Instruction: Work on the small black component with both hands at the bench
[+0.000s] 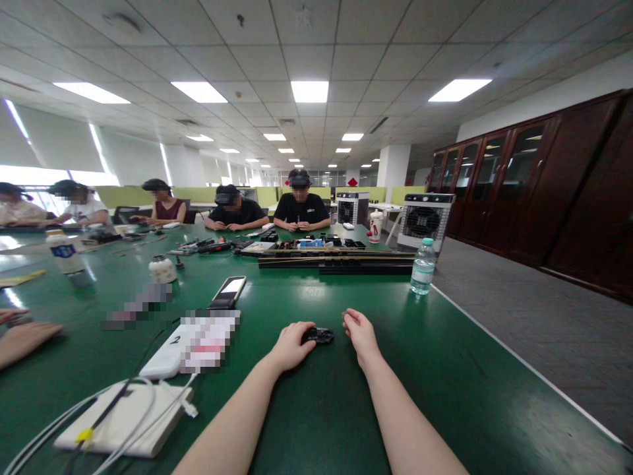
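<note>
Far left: another person's hand (22, 336) lies flat on the green table (445, 369); it isn't the wearer's. Behind it is a white bottle (64, 254) with a blue label, opaque, contents hidden. A small white jar (162, 268) has a dark lid on, so its inside can't be seen either.

Near left: a flat white box (123, 422) with white cables looped over it, and just beyond it a white power bank (165, 356) marked 2. A phone (227, 292) lies face up further back.

Centre: the left hand (291, 343) has its fingers curled over the left end of a small black part (320, 336), grasping it and pinning it to the table. The part sits on the tabletop between both hands, straight ahead of the wearer. The right hand (360, 333) is just beside the part's right end, fingertips pinched together. There may be a tiny piece between them, but it's too small to tell, so this grip is unclear.

Progress, as a judgement: the work on the part looks mid-way. The part is steadied and looks to be in one piece, with no tool or loose bits lying near it. What's done and what's left can't be read from this view.

Behind: long black rails (341, 262) lie across the table, and people are seated at the far end.

Right: a clear water bottle (423, 266) stands upright and capped near the table edge. It looks to hold water, level unclear. A red-and-white cup (376, 226) stands further back, contents not visible. An air cooler (424, 221) stands on the floor, and dark wooden cabinets (544, 178) run along the right wall.
</note>
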Demonstrator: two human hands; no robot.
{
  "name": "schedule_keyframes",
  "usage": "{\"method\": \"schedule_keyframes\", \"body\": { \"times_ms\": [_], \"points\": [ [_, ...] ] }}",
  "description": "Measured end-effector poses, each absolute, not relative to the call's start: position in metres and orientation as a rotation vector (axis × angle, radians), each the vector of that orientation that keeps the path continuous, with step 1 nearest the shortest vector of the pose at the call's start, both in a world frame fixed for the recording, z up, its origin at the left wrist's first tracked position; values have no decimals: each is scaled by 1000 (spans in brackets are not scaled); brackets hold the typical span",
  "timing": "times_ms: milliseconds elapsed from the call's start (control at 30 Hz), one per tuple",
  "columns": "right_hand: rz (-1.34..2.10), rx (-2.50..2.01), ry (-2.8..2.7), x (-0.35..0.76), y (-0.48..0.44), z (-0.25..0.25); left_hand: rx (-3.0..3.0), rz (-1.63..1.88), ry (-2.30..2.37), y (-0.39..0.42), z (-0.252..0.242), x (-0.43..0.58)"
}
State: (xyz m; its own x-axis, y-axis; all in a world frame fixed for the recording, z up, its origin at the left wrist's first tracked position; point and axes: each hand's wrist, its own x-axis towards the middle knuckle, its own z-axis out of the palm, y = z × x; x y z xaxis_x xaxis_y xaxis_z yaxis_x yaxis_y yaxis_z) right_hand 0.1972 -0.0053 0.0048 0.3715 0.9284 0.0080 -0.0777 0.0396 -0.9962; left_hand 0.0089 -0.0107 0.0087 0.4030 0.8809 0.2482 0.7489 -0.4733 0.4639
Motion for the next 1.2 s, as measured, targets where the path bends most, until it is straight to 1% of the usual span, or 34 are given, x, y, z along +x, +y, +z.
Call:
{"method": "schedule_keyframes", "body": {
  "times_ms": [200,500,767,1000,1200],
  "points": [
    [942,-1225,-903,195,-8,10,2387,685,1422,-11,9,9],
    [810,-1100,-1324,189,-12,10,2383,680,1432,-11,9,8],
    [586,-1265,-1769,182,-28,19,2397,678,1435,-10,8,9],
    [460,-1356,-2006,182,-30,20,2411,700,1423,-7,3,9],
    [412,-1423,-2091,184,-29,18,2416,713,1418,-6,2,8]
  ]
}}
